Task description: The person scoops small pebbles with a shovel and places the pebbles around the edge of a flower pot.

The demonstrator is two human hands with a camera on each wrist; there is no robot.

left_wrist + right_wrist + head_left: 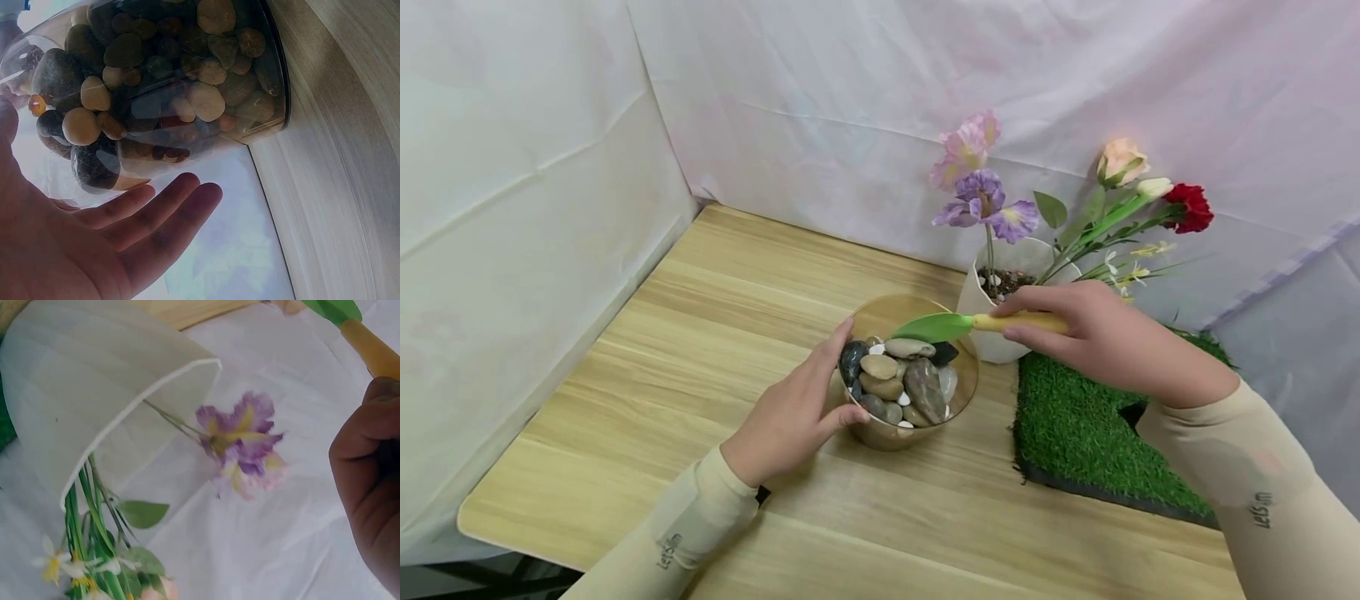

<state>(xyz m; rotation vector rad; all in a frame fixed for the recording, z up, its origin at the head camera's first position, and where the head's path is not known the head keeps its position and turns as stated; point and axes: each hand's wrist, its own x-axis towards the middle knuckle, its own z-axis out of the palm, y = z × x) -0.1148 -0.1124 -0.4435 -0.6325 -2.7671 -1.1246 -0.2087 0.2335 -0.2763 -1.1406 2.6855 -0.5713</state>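
Observation:
A clear amber bowl [904, 437] full of pebbles [925, 390] stands on the table. At its near left side, my left hand [793, 417] rests against the wall, thumb and fingers spread. The left wrist view shows the fingers [169, 240] fairly straight alongside the pebble-filled bowl [187, 150]. My right hand [1086, 337] grips the yellow handle of a small garden trowel [936, 327]. Its green blade lies over the far part of the bowl, above the stones; whether it touches them I cannot tell. The right wrist view shows my curled right hand [375, 469] around the handle.
A white pot [973, 312] with soil stands behind the bowl to the right, close to my right hand. It holds artificial flowers [981, 200], some leaning right. Artificial turf [1075, 425] lies on the wooden table [647, 358] at the right. White cloth [820, 108] hangs behind.

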